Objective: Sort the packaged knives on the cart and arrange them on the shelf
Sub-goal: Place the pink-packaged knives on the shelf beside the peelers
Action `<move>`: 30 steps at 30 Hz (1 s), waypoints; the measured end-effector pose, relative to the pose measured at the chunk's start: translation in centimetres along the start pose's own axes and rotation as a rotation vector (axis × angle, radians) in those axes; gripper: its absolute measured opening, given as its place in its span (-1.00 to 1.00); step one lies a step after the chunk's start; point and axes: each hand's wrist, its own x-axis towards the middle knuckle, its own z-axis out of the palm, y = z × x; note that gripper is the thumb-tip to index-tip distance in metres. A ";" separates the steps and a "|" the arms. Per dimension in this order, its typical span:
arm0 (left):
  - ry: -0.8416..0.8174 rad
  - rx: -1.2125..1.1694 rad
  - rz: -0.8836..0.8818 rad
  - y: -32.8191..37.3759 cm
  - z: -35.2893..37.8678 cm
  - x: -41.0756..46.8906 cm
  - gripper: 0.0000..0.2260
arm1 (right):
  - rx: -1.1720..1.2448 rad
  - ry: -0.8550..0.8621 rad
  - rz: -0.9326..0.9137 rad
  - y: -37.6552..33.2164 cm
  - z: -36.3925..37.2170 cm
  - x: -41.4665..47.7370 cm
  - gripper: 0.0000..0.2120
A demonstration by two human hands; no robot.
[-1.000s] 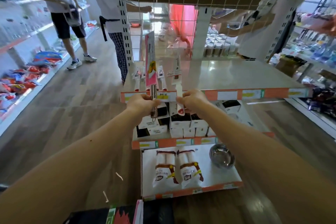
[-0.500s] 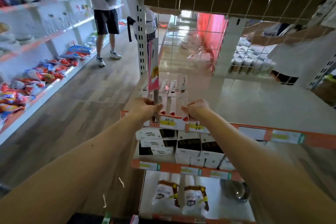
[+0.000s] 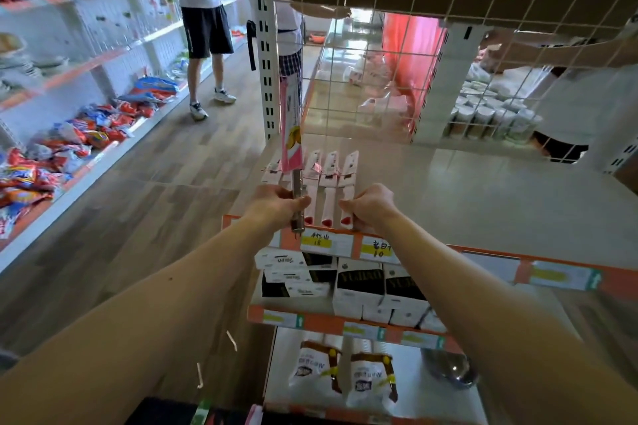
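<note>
A shop: a shelf (image 3: 483, 190) edged with orange price strips (image 3: 552, 274) and handwritten tags (image 3: 316, 240), boxes (image 3: 359, 286) below, snack packets (image 3: 96, 131) along the aisle, a person (image 3: 203, 10) standing.

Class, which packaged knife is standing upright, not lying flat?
The pink-packaged knife, gripped by its metal handle in the left hand: it stands upright, while the white-carded knives lie flat on the shelf.

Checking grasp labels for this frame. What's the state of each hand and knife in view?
left hand: grips the pink-packaged knife's metal handle
pink-packaged knife: held upright over the shelf front edge
right hand: fingers curled round the rightmost white-handled knife
rightmost white-handled knife: lying flat on the shelf, at the end of the row
other white-handled knives: lying flat, side by side
</note>
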 end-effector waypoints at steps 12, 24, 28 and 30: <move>-0.046 0.064 0.028 0.1 0.6 -0.3 -0.81 | -0.139 0.033 -0.112 0.3 0.1 -0.1 -0.77; -0.036 0.094 0.023 0.0 0.8 -0.6 -0.79 | -0.301 0.009 -0.159 0.2 0.1 -0.5 -0.78; -0.047 0.107 0.035 0.5 1.4 -0.5 -0.87 | -0.352 0.018 -0.201 0.7 -0.7 -0.5 -0.83; -0.058 0.093 0.044 0.7 2.0 -0.5 -0.86 | -0.418 0.040 -0.197 0.9 -1.6 -0.9 -0.83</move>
